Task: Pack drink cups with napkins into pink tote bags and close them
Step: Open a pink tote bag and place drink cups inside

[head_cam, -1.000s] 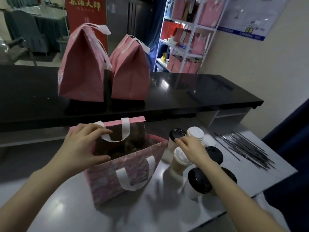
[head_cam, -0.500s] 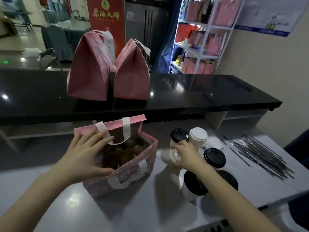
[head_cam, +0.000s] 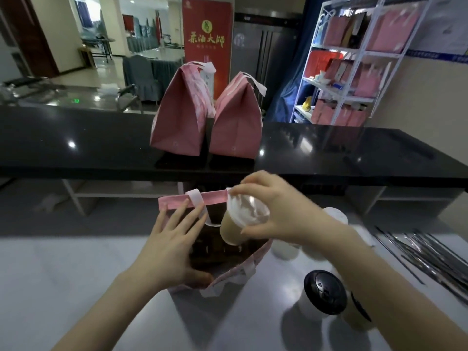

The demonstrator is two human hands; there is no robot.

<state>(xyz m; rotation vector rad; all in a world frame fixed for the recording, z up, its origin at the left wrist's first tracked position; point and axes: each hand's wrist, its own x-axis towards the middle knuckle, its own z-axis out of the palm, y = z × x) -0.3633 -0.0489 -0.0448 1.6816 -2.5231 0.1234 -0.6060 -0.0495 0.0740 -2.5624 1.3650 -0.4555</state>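
Observation:
An open pink tote bag (head_cam: 174, 202) with white handles stands on the grey table in front of me. My left hand (head_cam: 169, 245) rests on the bag's left rim, fingers spread and thumb at its near edge. My right hand (head_cam: 276, 211) grips a clear-lidded cup of milky drink (head_cam: 234, 230) by its lid, tilted over the bag's mouth. More cups stand to the right: a black-lidded cup (head_cam: 325, 292), another black-lidded cup (head_cam: 359, 309) partly behind my forearm, and a white-lidded cup (head_cam: 335, 215).
Two closed pink tote bags (head_cam: 182, 120) (head_cam: 236, 122) stand on the black counter (head_cam: 354, 158) behind. A pile of dark straws (head_cam: 430, 252) lies on the table at the right. A white shelf rack (head_cam: 354, 59) with pink bags stands at the back right.
My right hand has lifted the clear-lidded cup from the group of cups and carried it left, over the open bag. My left hand has stayed at the bag's left rim.

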